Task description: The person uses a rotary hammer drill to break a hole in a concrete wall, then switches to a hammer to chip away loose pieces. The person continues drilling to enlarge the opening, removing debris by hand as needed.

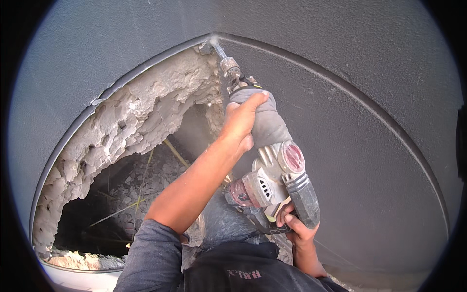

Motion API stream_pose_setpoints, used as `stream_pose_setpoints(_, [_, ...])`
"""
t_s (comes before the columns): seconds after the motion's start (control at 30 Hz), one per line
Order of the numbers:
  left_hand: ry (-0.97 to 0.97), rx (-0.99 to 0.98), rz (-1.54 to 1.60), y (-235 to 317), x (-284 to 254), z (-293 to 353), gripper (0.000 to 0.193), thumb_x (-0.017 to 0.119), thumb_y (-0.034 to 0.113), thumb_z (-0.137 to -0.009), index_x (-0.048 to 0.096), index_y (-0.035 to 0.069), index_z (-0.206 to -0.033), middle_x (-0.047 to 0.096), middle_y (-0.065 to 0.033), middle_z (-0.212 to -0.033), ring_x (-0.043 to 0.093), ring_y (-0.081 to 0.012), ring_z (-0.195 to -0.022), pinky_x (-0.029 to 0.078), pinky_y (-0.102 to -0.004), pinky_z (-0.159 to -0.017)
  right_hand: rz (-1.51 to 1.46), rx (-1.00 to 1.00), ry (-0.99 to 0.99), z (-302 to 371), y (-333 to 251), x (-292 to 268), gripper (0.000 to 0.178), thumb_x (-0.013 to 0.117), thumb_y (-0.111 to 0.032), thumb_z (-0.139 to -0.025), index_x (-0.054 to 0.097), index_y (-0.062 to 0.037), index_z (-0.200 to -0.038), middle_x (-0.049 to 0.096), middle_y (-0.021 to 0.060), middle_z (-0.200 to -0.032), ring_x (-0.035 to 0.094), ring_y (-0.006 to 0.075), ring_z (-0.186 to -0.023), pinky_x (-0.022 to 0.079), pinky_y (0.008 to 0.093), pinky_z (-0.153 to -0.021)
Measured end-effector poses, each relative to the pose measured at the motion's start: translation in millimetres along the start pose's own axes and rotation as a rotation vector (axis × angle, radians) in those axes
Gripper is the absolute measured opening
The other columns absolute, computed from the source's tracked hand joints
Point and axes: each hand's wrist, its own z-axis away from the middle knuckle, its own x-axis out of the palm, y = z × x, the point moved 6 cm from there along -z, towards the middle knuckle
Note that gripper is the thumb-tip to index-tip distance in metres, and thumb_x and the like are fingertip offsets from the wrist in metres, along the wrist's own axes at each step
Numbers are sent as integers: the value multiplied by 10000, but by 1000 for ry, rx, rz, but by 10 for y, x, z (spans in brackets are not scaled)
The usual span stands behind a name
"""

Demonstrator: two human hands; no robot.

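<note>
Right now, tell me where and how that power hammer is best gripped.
Likely best two-handed: right hand on the dark rear handle, from the near end; left hand around the grey barrel, from its left. The long body slants away toward the bit, so two spaced grips should steady it.

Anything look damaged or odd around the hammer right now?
Yes. Left of the power hammer, the pale concrete is broken raggedly around a dark hole with rubble inside; the grey surface to the right looks unbroken.
</note>
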Motion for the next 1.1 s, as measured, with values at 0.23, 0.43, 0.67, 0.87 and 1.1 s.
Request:
stream_pose_setpoints(0.23, [-35, -104, 13, 83, -198, -65, 508, 796, 284, -875, 600, 3, -1250, 691, -155, -1094, 722, -271, -947, 621, -437, -812, 166, -47, -70, -34, 347, 159, 124, 666, 26, -891, 665, 81, -1003, 678, 111, -823, 665, 176, -748, 556, 338, -692])
stream_pose_setpoints(0.43, [-33, 76, -50, -157, -587, -87, 484, 793, 276, -862, 599, 40, -1238, 688, -117, -1055, 714, -234, -894, 625, -416, -773, 262, 6, -121, 286, 984, 174, 84, 675, 10, -910, 682, 13, -993, 693, 52, -900, 659, 138, -819, 541, 311, -768])
stream_pose_setpoints(0.67, [-20, -126, 76, -332, -1287, 549, 449, 792, 214, -861, 602, 62, -1239, 693, -87, -1051, 701, -210, -897, 604, -402, -764, 468, 54, -467, 887, 1500, 271, 302, 839, -94, -828, 684, 9, -1065, 742, 70, -966, 709, 147, -885, 559, 313, -804])
stream_pose_setpoints(0.87, [8, -90, 76, -227, -1344, 732, 447, 789, 211, -864, 602, 69, -1243, 692, -88, -1044, 704, -211, -903, 607, -414, -772, 456, 129, -531, 964, 1370, 332, 291, 829, -85, -843, 704, -8, -1094, 745, 69, -1041, 704, 141, -956, 556, 302, -870])
stream_pose_setpoints(1.1, [50, -21, 94, -359, -1388, 848, 403, 759, 210, -885, 609, 59, -1228, 693, -103, -1055, 709, -237, -904, 616, -425, -800, 406, 180, -492, 985, 1221, 242, 339, 848, -120, -833, 698, -3, -1113, 744, 74, -1013, 697, 135, -956, 547, 305, -851])
